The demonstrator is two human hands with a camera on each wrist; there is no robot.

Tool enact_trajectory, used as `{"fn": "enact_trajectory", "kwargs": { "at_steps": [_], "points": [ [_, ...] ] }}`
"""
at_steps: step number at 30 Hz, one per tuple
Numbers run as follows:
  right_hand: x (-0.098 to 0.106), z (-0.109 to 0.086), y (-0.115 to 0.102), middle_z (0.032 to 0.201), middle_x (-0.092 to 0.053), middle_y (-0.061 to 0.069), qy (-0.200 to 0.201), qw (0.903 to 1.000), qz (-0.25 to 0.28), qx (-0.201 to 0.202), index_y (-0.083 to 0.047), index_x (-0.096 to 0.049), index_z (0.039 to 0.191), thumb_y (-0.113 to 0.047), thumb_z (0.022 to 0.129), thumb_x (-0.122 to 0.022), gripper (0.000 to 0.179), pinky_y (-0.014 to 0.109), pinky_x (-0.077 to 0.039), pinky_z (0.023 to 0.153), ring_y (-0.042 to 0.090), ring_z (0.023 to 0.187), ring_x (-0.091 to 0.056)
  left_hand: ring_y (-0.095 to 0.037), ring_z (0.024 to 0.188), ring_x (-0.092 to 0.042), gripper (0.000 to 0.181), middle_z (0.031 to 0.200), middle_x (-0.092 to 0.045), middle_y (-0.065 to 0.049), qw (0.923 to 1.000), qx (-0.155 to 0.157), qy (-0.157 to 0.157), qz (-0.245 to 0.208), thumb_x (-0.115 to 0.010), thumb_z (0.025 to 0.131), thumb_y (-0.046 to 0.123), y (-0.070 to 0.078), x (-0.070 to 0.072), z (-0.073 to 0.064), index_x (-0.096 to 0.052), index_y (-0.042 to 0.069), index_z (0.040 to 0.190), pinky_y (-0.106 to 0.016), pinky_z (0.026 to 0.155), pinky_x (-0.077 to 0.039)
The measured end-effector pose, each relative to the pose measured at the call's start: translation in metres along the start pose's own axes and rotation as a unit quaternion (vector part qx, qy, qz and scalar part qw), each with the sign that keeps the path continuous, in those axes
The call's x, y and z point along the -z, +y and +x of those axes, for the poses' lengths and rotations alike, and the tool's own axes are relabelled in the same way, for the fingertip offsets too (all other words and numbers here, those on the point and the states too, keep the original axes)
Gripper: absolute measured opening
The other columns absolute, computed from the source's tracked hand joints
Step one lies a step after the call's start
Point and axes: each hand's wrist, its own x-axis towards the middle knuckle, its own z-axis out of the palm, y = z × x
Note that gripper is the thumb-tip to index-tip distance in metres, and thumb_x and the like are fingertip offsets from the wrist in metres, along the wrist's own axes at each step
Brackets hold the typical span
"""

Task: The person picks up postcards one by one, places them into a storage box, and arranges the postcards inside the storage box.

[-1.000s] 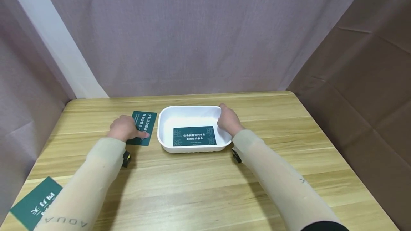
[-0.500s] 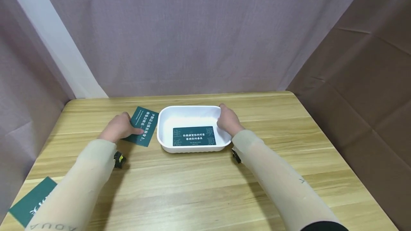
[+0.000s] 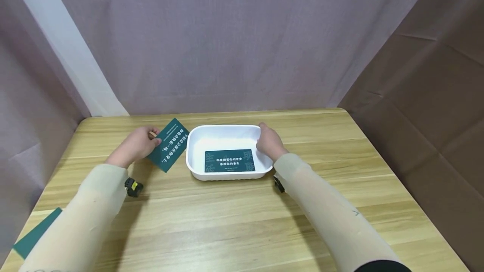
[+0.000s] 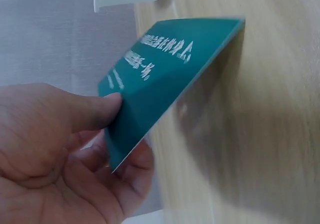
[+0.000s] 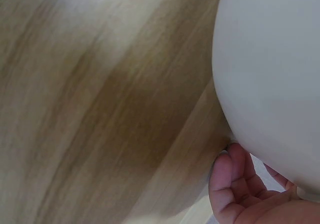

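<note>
My left hand [image 3: 137,144] pinches a dark green card [image 3: 169,145] with white writing, left of a white plastic tray [image 3: 223,131]. In the left wrist view the thumb lies on the card's printed face and the curled fingers are behind it. This card [image 4: 160,64] is tilted, one end raised off the table and its far corner close to the wood. At the tray's right end my right hand [image 3: 269,142] grips the rim; in the right wrist view its curled fingers [image 5: 225,176] are against the outside wall. Another green card [image 3: 230,161] lies inside the tray.
A further green card [image 3: 35,234] lies at the table's left front, partly covered by my left sleeve [image 3: 75,221]. The wooden table [image 3: 227,221] backs onto a grey-mauve curtain [image 3: 227,41], and brown cloth [image 3: 427,108] hangs at the right.
My left hand has moved left and picked one edge of the card up from the table, turning it. My right hand and the tray have stayed in place.
</note>
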Motion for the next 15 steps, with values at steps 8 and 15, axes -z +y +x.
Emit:
{"fn": "enact_trajectory", "kwargs": {
  "at_steps": [8, 15],
  "points": [
    [0.002, 0.0, 0.001, 0.136, -0.049, 0.023, 0.003, 0.9999, 0.01, 0.0, -0.008, -0.026, 0.151, 0.006, 0.087, -0.058, 0.073, 0.05, -0.048, 0.096, 0.038, 0.119, -0.051, -0.03, 0.087, -0.058, 0.021, 0.103, -0.059, -0.021, 0.9982, -0.029, 0.052, 0.006, -0.049, 0.1, 0.01, 0.007, 0.005, 0.0, -0.055, -0.001, 0.116, -0.042, 0.077, -0.049],
    [0.002, -0.001, 0.002, 0.135, -0.05, 0.023, 0.003, 0.9999, 0.011, 0.003, -0.006, -0.028, 0.15, 0.006, 0.086, -0.058, 0.071, 0.049, -0.047, 0.097, 0.038, 0.118, -0.052, -0.028, 0.084, -0.057, 0.018, 0.098, -0.059, -0.019, 0.9879, -0.069, 0.135, -0.03, -0.048, 0.1, 0.01, 0.011, 0.004, 0.004, -0.054, -0.002, 0.112, -0.039, 0.073, -0.05]
  ]
}}
